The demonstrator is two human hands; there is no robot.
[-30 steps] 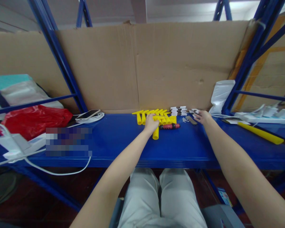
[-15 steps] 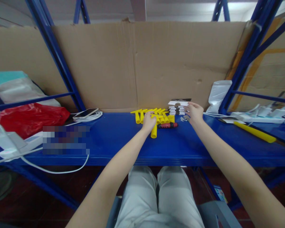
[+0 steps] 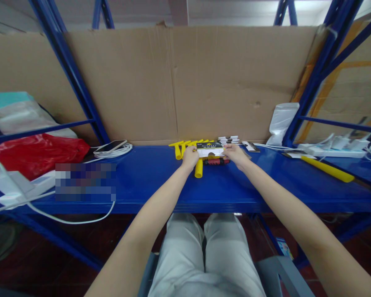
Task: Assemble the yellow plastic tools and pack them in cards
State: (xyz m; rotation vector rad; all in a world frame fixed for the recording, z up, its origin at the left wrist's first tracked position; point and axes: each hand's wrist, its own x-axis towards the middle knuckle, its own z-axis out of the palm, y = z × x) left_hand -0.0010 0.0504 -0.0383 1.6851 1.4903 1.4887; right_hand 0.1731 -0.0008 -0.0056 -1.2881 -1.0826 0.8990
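Both my hands hold a small black-and-white box (image 3: 209, 152) between them, above the blue shelf. My left hand (image 3: 190, 158) is closed at its left end, and my right hand (image 3: 235, 154) pinches its right end. Just below the box a yellow tubular handle (image 3: 198, 169) points toward me; its upper part is hidden. A red-and-black screwdriver (image 3: 215, 162) lies beside it. Several yellow T-shaped tools (image 3: 178, 152) stand in a row behind my left hand, partly covered. A short stack of similar boxes (image 3: 228, 139) sits behind my right hand.
A flat black-and-white piece (image 3: 251, 146) lies right of the stack. Toward the right are a white pouch (image 3: 282, 123), a long yellow tool (image 3: 327, 169) and a power strip (image 3: 334, 150). A phone (image 3: 110, 146) with coiled cable and a red bag (image 3: 43, 152) lie left. Cardboard (image 3: 126, 82) backs the shelf.
My right hand has moved left and toward me from the stack, bringing a box to my left hand. The stack is lower, and a flat piece now lies to its right.
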